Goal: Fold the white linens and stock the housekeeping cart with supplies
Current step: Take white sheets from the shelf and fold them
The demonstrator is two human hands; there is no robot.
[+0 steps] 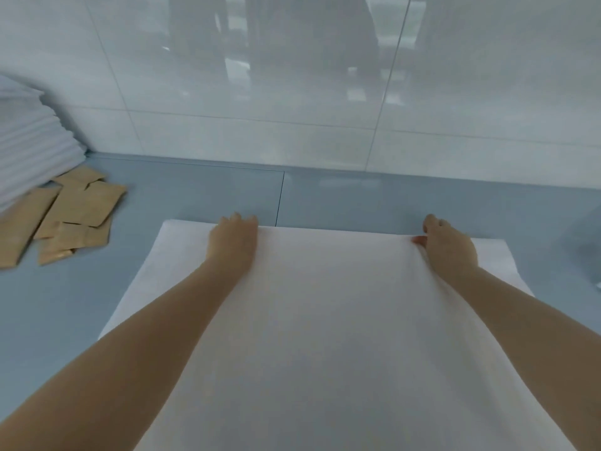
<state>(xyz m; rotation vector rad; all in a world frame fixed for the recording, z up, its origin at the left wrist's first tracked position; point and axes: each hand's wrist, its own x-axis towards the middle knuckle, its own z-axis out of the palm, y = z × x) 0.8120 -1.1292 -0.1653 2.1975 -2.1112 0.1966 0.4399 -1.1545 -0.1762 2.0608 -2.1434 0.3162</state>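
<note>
A blue-grey desk (201, 196) meets a glossy white tiled wall (292, 92) at the far side. A white linen (325, 320) lies flat on the desk, centre to near edge. The left hand (232, 242) and right hand (450, 247) both rest at its far edge, fingers curled over and gripping the cloth. At far left, a stack of folded white linens (29, 138) stands beside scattered brown paper packets (65, 213)
</note>
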